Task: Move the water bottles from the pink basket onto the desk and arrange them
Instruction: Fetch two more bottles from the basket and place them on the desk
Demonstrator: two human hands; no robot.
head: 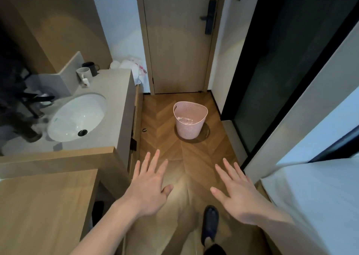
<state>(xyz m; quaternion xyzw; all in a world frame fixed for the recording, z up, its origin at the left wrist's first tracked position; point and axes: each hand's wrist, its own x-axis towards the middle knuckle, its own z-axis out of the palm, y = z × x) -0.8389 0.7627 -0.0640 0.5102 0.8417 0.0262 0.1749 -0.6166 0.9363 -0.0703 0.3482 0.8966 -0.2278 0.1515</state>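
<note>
— Two hands, both held out flat over the wooden floor [194, 157] with nothing in them. The left hand [149, 188] has its fingers spread and straight, and the right hand [239, 194] looks much the same.

— Where is the pink basket [190, 120]?

— Standing upright on the floor ahead of the hands, well apart from them, just before the closed wooden door [178, 41]. Something clear and shiny lies in its bottom, most likely the water bottles [186, 120], though how many I cannot tell.

— And the desk [42, 206]?

— A wooden top at the near left, left of the left forearm, well apart from the basket. Behind it, farther left of the basket, runs a grey vanity counter [118, 103] with a white sink [76, 117] set in it and a black tap [38, 98] at its far side.

— Anything else on that counter?

— A pale mug [84, 72] and a dark mug [91, 68] near its back corner, and a white plastic bag [134, 64] at the end nearest the door.

— Anything near the hands?

— A dark shoe [210, 223] on the floor between the forearms, and white bedding [318, 206] right of the right hand.
</note>
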